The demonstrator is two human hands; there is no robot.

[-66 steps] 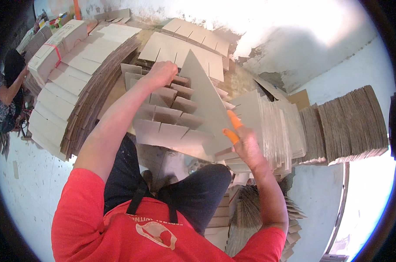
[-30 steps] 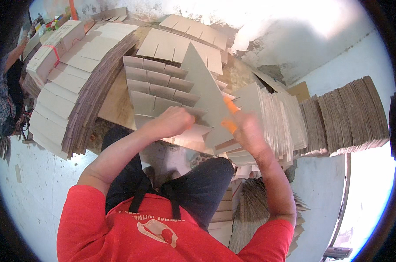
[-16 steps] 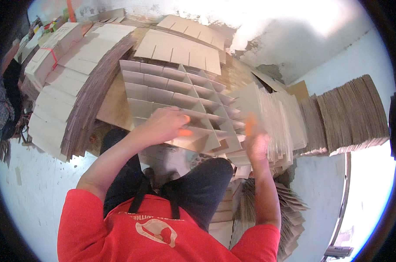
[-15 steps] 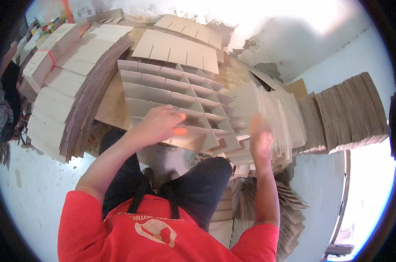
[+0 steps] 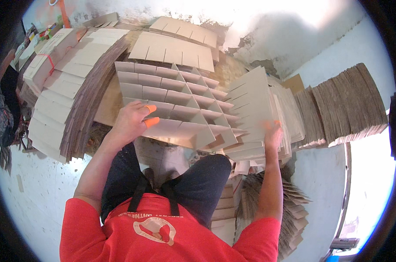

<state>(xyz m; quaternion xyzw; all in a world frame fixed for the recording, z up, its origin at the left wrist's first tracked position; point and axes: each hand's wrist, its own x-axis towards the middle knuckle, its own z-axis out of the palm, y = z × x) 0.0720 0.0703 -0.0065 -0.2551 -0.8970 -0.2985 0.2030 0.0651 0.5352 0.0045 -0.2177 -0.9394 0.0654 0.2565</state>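
we count one cardboard grid (image 5: 154, 94), made of five cross strips and two long ones, lying by the near edge of the worktop (image 5: 107, 105). we see two orange finger covers (image 5: 151, 122) on the left hand (image 5: 129, 121), their tips slightly apart at the grid's near left corner; we cannot tell whether they grip it. the grid spreads right and away from that hand. the right hand (image 5: 273, 137), blurred, is at one stack of slotted sheets (image 5: 248, 94); we cannot tell how far its fingers close.
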